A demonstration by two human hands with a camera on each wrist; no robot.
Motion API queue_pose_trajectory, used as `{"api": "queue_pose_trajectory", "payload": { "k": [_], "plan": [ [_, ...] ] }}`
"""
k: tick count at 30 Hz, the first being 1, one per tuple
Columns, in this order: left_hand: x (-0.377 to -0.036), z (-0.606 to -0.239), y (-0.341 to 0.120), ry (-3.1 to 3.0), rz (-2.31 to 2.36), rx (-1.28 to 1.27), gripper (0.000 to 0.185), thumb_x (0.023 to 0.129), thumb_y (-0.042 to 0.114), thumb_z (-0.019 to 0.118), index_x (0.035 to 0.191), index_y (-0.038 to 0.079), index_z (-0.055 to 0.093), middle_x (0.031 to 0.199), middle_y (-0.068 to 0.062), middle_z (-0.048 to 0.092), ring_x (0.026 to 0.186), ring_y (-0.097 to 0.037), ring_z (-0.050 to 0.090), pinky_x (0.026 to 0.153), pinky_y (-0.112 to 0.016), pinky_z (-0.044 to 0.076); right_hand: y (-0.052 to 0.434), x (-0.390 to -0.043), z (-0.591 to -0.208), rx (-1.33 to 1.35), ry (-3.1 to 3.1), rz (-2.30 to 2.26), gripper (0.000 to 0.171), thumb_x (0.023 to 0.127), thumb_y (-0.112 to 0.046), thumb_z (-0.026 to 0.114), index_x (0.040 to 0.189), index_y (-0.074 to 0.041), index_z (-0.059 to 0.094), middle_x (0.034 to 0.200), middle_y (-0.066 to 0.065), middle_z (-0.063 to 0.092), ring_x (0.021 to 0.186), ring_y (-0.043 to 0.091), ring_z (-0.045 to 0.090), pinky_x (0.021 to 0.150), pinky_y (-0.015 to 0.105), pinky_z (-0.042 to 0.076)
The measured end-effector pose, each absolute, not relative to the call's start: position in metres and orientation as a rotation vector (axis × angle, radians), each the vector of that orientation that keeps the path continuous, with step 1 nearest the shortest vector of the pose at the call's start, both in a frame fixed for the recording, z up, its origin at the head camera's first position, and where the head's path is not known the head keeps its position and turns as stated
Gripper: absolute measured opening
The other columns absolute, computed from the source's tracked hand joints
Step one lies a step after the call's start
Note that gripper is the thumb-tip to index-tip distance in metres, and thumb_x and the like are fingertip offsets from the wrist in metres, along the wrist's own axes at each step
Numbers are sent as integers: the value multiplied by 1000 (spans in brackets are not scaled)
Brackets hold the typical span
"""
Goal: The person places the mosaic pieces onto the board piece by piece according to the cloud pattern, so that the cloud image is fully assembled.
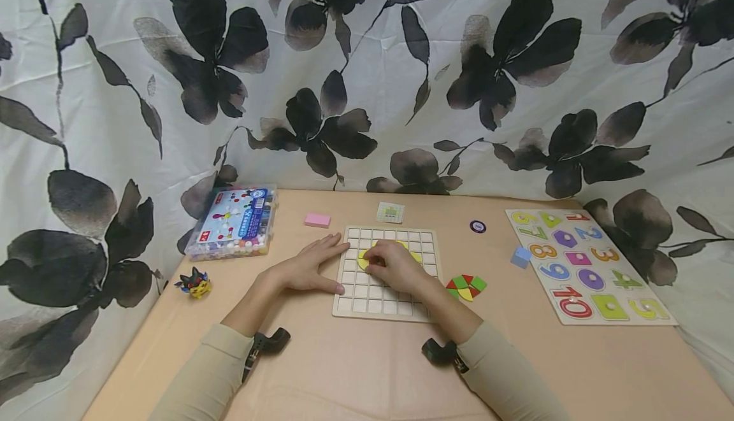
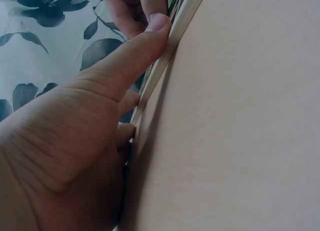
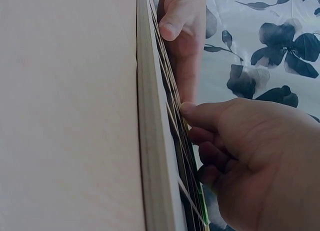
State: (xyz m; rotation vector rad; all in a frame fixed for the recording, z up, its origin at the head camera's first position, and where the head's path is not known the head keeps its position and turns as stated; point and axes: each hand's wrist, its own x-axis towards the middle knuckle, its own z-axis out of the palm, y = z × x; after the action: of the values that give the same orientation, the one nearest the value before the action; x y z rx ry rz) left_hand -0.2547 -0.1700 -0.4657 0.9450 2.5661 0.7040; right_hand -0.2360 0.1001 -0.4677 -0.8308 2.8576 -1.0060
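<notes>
A white grid board [image 1: 358, 306] with raised square cells lies on the table. At its left edge my left hand [image 1: 312, 265] rests with the fingers spread, the thumb and fingertips touching the frame. Over the upper middle of the board, my right hand [image 1: 398, 268] has its fingers curled, pinching at a yellow piece [image 1: 363, 260] that shows beside the fingertips. More yellow pieces [image 1: 417, 257] lie on the grid, partly hidden behind that hand. In the right wrist view, the thumb and fingers [image 3: 215, 113] meet close above the board, and the piece itself is hidden.
Red, green and yellow pieces [image 1: 466, 286] lie right of the board. A number puzzle board [image 1: 590, 268], a blue block [image 1: 520, 256] and a dark ring [image 1: 478, 226] are farther right. Behind are a pink block [image 1: 317, 220] and a patterned card [image 1: 390, 212]. Left stand a plastic box [image 1: 232, 220] and small figure [image 1: 195, 282].
</notes>
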Motion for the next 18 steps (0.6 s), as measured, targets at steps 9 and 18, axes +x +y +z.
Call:
{"api": "queue_pose_trajectory", "payload": {
  "k": [9,18],
  "plan": [
    [-256,-468,-170,2570,730,950,102,86,60,78,166,19,30,176,-12,8,163,-35,3,131,-59,5,100,-236,-469,-811,2879,-933,21,94,-21,80,112,-12,81,93,-6,67,83,9,56,72,24,50],
    [-256,-467,-170,2565,733,951,102,86,61,78,166,19,30,176,-12,8,163,-35,4,131,-60,5,100,-236,-468,-809,2879,-944,21,93,-21,81,112,-13,81,92,-6,69,82,9,56,72,25,50]
  ]
}}
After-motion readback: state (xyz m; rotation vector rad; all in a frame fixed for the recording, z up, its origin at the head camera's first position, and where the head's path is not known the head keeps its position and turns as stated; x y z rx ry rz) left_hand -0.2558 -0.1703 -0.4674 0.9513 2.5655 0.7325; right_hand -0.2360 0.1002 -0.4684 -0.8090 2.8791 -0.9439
